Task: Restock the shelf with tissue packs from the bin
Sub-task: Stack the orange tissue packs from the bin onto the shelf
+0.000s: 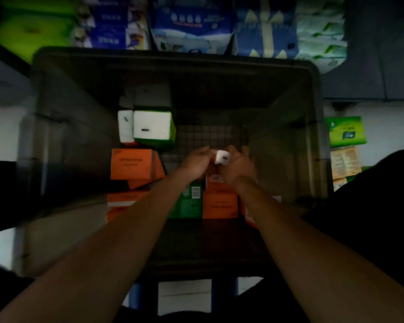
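Both arms reach down into a large dark bin. My left hand and my right hand meet over a small tissue pack whose white end faces up, and each hand's fingers curl round one side of it. Orange tissue packs and a green pack lie in the bin's near part. A green-and-white pack stands on end at the left with a white pack beside it. The shelf's lowest row shows at the top.
Blue, green and pale bulk tissue packages fill the shelf row above the bin. To the right of the bin sit a green pack and a yellowish pack. The bin's grid floor is bare at the middle and far right.
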Tool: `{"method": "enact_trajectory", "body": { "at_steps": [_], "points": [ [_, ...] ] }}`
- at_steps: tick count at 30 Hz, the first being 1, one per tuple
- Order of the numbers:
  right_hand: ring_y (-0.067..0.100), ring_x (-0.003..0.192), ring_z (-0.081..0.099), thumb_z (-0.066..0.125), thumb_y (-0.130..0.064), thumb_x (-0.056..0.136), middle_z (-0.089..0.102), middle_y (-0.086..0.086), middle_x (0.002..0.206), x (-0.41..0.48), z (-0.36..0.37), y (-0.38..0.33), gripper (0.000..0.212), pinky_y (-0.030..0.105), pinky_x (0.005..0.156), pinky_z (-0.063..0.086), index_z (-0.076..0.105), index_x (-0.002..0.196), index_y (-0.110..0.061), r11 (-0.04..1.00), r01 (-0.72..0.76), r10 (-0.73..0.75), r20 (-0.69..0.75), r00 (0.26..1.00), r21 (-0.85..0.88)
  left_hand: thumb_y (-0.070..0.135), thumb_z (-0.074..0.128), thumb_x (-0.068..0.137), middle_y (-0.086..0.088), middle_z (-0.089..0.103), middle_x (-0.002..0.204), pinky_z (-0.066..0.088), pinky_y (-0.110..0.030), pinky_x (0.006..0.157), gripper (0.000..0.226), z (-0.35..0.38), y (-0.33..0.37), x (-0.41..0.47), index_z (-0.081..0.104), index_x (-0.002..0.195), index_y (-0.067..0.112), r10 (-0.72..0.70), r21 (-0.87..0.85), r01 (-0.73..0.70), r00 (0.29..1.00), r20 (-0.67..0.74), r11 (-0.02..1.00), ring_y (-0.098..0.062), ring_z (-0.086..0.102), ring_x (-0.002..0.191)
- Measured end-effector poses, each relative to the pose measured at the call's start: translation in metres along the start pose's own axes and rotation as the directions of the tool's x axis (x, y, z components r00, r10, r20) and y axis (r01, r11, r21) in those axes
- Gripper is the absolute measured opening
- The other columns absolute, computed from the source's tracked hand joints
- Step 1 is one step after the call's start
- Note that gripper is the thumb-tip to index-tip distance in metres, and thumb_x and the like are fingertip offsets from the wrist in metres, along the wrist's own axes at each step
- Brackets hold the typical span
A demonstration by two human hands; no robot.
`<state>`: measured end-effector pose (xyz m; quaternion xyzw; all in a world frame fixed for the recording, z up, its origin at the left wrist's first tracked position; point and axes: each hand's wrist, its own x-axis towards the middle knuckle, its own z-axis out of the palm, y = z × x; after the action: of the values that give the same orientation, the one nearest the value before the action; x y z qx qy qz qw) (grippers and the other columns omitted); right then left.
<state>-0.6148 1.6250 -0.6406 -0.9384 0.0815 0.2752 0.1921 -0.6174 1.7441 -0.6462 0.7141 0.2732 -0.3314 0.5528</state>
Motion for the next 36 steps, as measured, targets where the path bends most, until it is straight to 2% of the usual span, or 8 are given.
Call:
{"method": "enact_trajectory", "body": {
  "at_steps": [3,6,10,14,17,23,28,36],
  "points": [
    [0.033,0.115,0.057,0.07,-0.038,0.08,0.06,0.013,0.126,-0.008,-0.019,-0.028,0.048,0.036,0.092,0.047,0.057,0.122,-0.017,0.983,0.022,-0.03,0.042,0.999,0.182,0.006,0.059,0.087,-0.017,0.052,0.136,0.042,-0.029,0.102,0.058,-0.035,0.007,-0.017,0.041,0.142,0.009,0.22,0.187,-0.216,0.975,-0.004,0.958,-0.027,0.055,0.12],
    [0.026,0.111,0.06,0.071,-0.046,0.078,0.066,0.007,0.12,-0.024,-0.041,-0.058,0.049,0.032,0.091,0.048,0.063,0.119,-0.021,0.935,0.075,-0.087,0.02,0.996,0.347,0.023,0.067,0.074,-0.017,0.05,0.137,0.044,-0.031,0.102,0.079,-0.069,0.01,-0.042,0.035,0.146,0.019,0.298,0.236,-0.259,0.943,-0.149,0.937,-0.027,0.054,0.12],
    [0.014,0.09,0.065,0.073,-0.033,0.081,0.07,0.0,0.098,-0.049,-0.068,-0.084,0.027,0.023,0.074,0.049,0.07,0.105,-0.021,0.813,0.177,-0.238,0.039,0.971,0.555,0.008,0.078,0.075,-0.008,0.058,0.127,0.052,-0.028,0.082,0.094,-0.104,0.015,-0.081,0.022,0.149,0.022,0.27,-0.212,-0.308,0.944,-0.19,0.927,-0.02,0.061,0.106],
    [0.01,0.086,0.067,0.071,-0.019,0.083,0.071,0.0,0.098,-0.081,-0.102,-0.093,0.02,0.024,0.08,0.053,0.066,0.102,-0.024,0.646,0.235,-0.345,0.003,0.939,0.726,0.017,0.078,0.073,-0.004,0.066,0.114,0.055,-0.037,0.081,0.058,-0.13,0.03,-0.126,0.053,0.125,0.018,0.306,-0.355,-0.325,0.946,-0.109,0.877,-0.019,0.063,0.103],
    [0.014,0.091,0.066,0.071,-0.024,0.083,0.069,0.001,0.104,-0.104,-0.129,-0.108,0.029,0.034,0.081,0.055,0.063,0.11,-0.024,0.558,0.252,-0.355,-0.047,0.934,0.791,0.016,0.068,0.084,-0.001,0.065,0.106,0.05,-0.03,0.073,0.028,-0.143,0.049,-0.161,0.062,0.111,0.019,0.375,-0.372,-0.39,0.92,-0.115,0.842,-0.016,0.06,0.099],
    [0.015,0.087,0.067,0.075,-0.028,0.082,0.065,0.001,0.106,-0.154,-0.17,-0.152,0.044,0.027,0.059,0.054,0.055,0.121,-0.025,0.444,0.365,-0.446,-0.152,0.882,0.818,0.015,0.068,0.083,-0.004,0.066,0.108,0.049,-0.026,0.068,0.042,-0.177,0.082,-0.23,0.058,0.124,0.013,0.49,-0.344,-0.575,0.816,-0.306,0.743,-0.017,0.061,0.094],
    [0.023,0.089,0.069,0.073,-0.02,0.084,0.065,0.006,0.112,-0.182,-0.202,-0.172,0.043,0.032,0.06,0.057,0.054,0.123,-0.022,0.297,0.431,-0.54,-0.222,0.812,0.852,0.014,0.065,0.085,-0.004,0.065,0.106,0.054,-0.028,0.071,0.039,-0.185,0.118,-0.274,0.058,0.123,0.014,0.55,-0.469,-0.69,0.723,-0.418,0.551,-0.018,0.062,0.093],
    [0.023,0.095,0.068,0.075,-0.024,0.081,0.066,0.008,0.111,-0.188,-0.24,-0.187,0.046,0.04,0.079,0.058,0.053,0.121,-0.013,0.195,0.518,-0.42,-0.406,0.812,0.833,0.007,0.061,0.087,-0.01,0.062,0.121,0.057,-0.033,0.077,0.04,-0.187,0.149,-0.304,0.055,0.126,0.01,0.626,-0.511,-0.709,0.69,-0.363,0.485,-0.026,0.059,0.112]
  ]
}}
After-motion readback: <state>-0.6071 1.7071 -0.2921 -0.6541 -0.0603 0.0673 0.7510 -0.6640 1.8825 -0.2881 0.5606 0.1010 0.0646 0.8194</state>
